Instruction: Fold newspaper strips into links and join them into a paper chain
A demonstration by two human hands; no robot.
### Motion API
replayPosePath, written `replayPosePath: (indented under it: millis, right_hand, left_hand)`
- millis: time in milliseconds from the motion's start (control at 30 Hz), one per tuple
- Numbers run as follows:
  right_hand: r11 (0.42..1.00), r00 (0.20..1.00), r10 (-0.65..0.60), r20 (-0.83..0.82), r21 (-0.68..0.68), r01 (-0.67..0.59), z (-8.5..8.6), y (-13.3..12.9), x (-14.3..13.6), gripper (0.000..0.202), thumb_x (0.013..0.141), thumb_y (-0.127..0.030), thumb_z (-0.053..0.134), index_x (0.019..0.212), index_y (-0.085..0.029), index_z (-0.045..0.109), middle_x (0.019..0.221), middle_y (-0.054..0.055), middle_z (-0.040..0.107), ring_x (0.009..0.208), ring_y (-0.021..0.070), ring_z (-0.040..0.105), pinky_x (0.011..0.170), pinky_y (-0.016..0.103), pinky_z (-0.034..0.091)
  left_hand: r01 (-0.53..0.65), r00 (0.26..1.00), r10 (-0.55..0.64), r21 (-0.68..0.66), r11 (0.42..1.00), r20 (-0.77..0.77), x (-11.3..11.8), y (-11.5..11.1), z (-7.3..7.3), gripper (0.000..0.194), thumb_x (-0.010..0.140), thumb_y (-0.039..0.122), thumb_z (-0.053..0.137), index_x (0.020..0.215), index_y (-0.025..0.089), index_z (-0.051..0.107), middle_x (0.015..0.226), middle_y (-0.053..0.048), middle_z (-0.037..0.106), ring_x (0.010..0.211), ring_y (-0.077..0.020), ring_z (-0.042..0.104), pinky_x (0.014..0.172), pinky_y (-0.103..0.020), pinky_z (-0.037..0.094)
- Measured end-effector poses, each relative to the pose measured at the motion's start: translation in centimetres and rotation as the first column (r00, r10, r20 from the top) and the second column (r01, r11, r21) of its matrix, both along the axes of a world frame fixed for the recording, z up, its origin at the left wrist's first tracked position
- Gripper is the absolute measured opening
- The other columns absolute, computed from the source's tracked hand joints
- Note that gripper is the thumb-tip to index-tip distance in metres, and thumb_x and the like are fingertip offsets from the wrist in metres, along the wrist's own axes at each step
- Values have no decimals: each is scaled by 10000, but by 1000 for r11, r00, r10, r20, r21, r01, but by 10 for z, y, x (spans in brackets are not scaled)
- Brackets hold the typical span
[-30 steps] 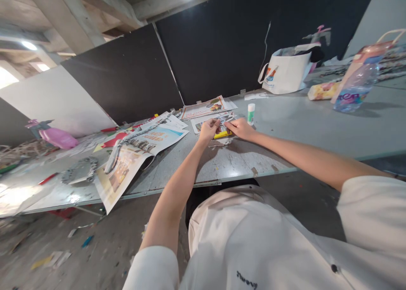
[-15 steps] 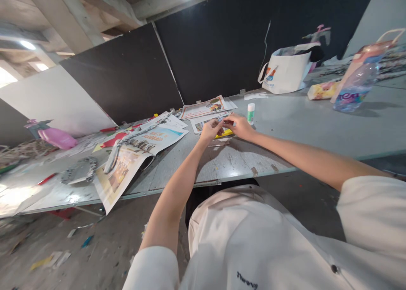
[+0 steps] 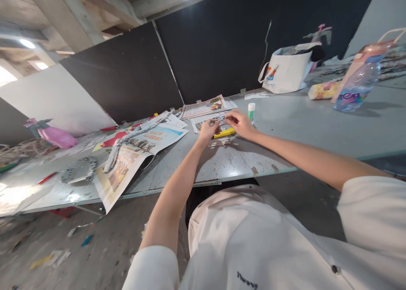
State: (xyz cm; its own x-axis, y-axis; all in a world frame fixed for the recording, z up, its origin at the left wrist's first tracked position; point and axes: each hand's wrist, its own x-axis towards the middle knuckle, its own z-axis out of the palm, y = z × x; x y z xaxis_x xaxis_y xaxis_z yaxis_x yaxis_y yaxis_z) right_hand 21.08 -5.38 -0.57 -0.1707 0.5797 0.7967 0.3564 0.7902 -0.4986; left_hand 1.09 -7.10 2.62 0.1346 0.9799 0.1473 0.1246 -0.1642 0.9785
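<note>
My left hand (image 3: 209, 130) is closed in a pinch above the table; what lies between its fingertips is too small to make out. A short gap to the right of it, my right hand (image 3: 239, 123) is also closed with its fingertips together, and what they hold, if anything, cannot be made out. Under and between the hands lies a yellow tool (image 3: 225, 132), partly covered. Beyond them are printed sheets (image 3: 204, 108). A glue stick (image 3: 251, 111) with a white cap stands upright just behind my right hand. Small paper scraps (image 3: 220, 142) lie in front.
Magazine pages (image 3: 152, 138) hang over the table's front edge at left, near a braided ring (image 3: 79, 171) and a pink spray bottle (image 3: 58, 137). A white bag (image 3: 283, 72), a yellow packet (image 3: 323, 90) and a plastic bottle (image 3: 357, 87) stand at right. A dark partition (image 3: 222, 45) closes the back.
My hands, which were together at the fingertips, have come apart slightly. My right hand has shifted a little up and to the right, so more of the yellow tool shows.
</note>
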Motion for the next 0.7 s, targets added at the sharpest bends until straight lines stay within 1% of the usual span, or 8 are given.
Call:
replayPosePath:
  millis: [67, 133, 200, 367, 533, 700]
  right_hand:
    - [999, 999, 40, 5, -18, -40, 0, -2, -1, 469, 1070, -707, 630, 1051, -254, 751, 1013, 90, 727, 839, 245, 643, 828, 420, 574]
    - [997, 997, 72, -4, -29, -72, 1, -4, -3, 472, 1071, -715, 618, 1061, -261, 744, 1052, 98, 753, 917, 265, 677, 861, 426, 589]
    - [994, 995, 97, -16, -40, -97, 1, -5, -4, 480, 1066, -729, 612, 1073, -267, 742, 1097, 102, 770, 980, 278, 701, 889, 432, 603]
    - [990, 991, 131, -2, -46, -131, 2, -6, -3, 512, 1054, -761, 611, 1072, -270, 753, 1105, 98, 781, 1016, 281, 724, 902, 423, 619]
    - [986, 988, 152, 28, -69, -149, 3, -6, -2, 478, 1059, -726, 626, 1093, -274, 778, 1102, 91, 788, 1028, 288, 734, 950, 442, 621]
    - [982, 984, 175, 38, -77, -171, 5, -9, -1, 445, 1058, -694, 641, 1066, -272, 782, 1080, 89, 791, 1011, 293, 739, 933, 455, 618]
  left_hand:
    - [18, 999, -19, -34, 999, -26, 1, -1, -1, 341, 1013, 444, 844, 977, 175, 637, 625, 2, 707, 526, -120, 640, 610, -236, 497]
    - [22, 997, -25, -47, 999, -72, 2, -2, -1, 335, 1020, 451, 834, 1040, 157, 676, 613, -6, 706, 515, -133, 636, 610, -248, 498]
    - [13, 994, -17, -41, 999, -112, 2, -3, -2, 320, 1031, 443, 820, 1059, 147, 702, 594, -5, 693, 504, -140, 629, 604, -252, 492]
    - [37, 990, -34, 18, 999, -138, 1, -7, 1, 280, 1050, 391, 793, 932, 149, 717, 600, -5, 690, 513, -123, 626, 595, -234, 485]
    - [-25, 988, 26, 10, 1000, -152, 2, -9, 6, 228, 1084, 256, 715, 879, 163, 676, 571, 19, 665, 482, -100, 591, 564, -214, 459]
    - [-29, 985, 36, 41, 999, -170, 0, -6, 4, 252, 1066, 271, 723, 839, 177, 664, 596, 19, 678, 487, -96, 580, 570, -219, 451]
